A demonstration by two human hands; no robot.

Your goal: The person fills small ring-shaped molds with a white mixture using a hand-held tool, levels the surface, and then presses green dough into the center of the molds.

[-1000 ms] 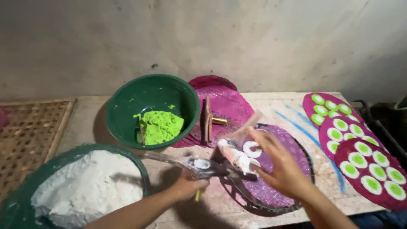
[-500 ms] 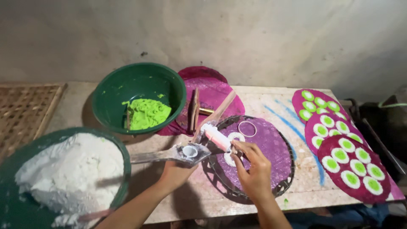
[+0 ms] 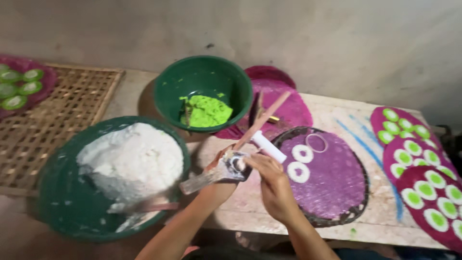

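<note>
My left hand point(image 3: 219, 166) grips a flat metal mould with a round hole point(image 3: 226, 171) and a long wooden stick point(image 3: 262, 120) that slants up to the right. My right hand point(image 3: 272, 185) holds a white cylinder-shaped presser point(image 3: 269, 147) beside the mould, fingers over the hole. Both hands hover at the left rim of a round purple tray point(image 3: 337, 192) that carries two white dough rings point(image 3: 301, 161) and a thin ring outline point(image 3: 316, 142).
A big green basin of white flour point(image 3: 125, 163) sits at the left; a smaller green bowl with green paste point(image 3: 204, 108) lies behind. Purple trays of white-and-green cakes point(image 3: 423, 168) fill the right. A woven bamboo mat point(image 3: 53, 120) lies far left.
The camera has swung left, so the bamboo mat and more cakes show. My hands have drawn together over the mould, and my right hand has come off the tray to it.
</note>
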